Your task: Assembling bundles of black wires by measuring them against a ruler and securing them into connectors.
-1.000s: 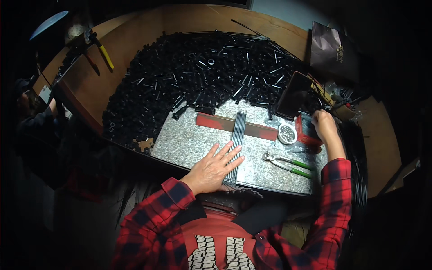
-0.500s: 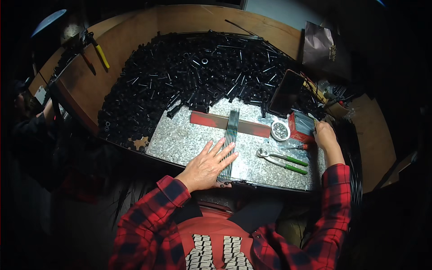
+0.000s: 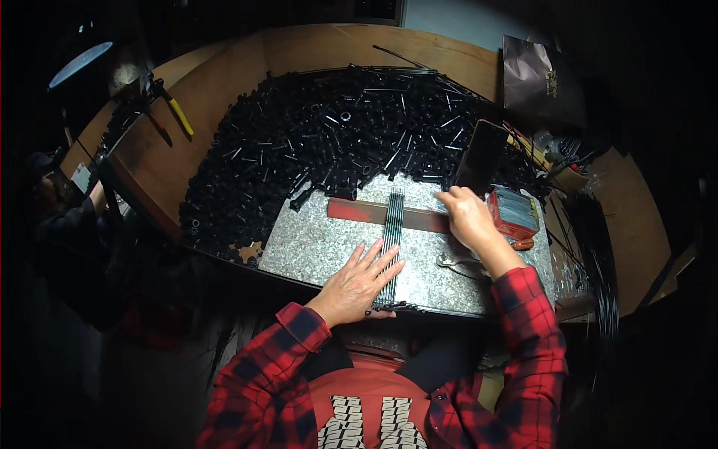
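While the left hand, fingers spread, flattens the thin rods, the right hand curls near their far end; they look light, springy, roll-prone, best pressed flat.

Pliers half under right wrist

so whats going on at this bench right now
A person in a red plaid shirt sits at a speckled metal work plate. Their left hand lies flat, pressing on a row of thin dark rods laid side by side across a red bar. Their right hand rests on the bar's right part, beside a red box. Pliers lie under the right wrist. A big heap of small black tubes rings the plate's far side.
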The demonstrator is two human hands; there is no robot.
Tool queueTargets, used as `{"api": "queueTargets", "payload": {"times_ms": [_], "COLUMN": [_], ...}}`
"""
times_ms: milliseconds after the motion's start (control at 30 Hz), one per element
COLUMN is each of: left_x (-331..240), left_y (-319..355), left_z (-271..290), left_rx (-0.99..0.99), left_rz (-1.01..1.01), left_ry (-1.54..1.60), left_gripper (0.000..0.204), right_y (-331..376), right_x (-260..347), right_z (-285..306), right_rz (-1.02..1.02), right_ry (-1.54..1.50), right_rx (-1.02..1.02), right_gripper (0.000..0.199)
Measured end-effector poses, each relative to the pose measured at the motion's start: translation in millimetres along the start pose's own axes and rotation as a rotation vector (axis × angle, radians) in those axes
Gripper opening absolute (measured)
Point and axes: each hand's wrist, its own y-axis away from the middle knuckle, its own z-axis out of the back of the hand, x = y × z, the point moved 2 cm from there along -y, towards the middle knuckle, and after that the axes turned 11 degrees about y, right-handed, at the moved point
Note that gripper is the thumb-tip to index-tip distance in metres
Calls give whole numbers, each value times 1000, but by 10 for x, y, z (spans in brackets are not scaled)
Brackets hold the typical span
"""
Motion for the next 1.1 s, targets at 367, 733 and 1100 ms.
{"api": "queueTargets", "payload": {"times_ms": [367, 733, 1100], "left_x": [-37, -44, -40], "left_y": [-1, -15, -26], "left_z": [45, 55, 47], "left_rx": [14, 35, 49], "left_rz": [6, 19, 23], "left_ry": [43, 32, 26], "left_gripper": [88, 88, 90], "right_y": [-35, -36, -34], "right_x": [67, 77, 63], "right_z": [-264, -295, -281], "right_rz": [-71, -71, -76], "right_ry": [-10, -45, -45], "right_rx": [35, -15, -24], "right_gripper": [27, 29, 29]}}
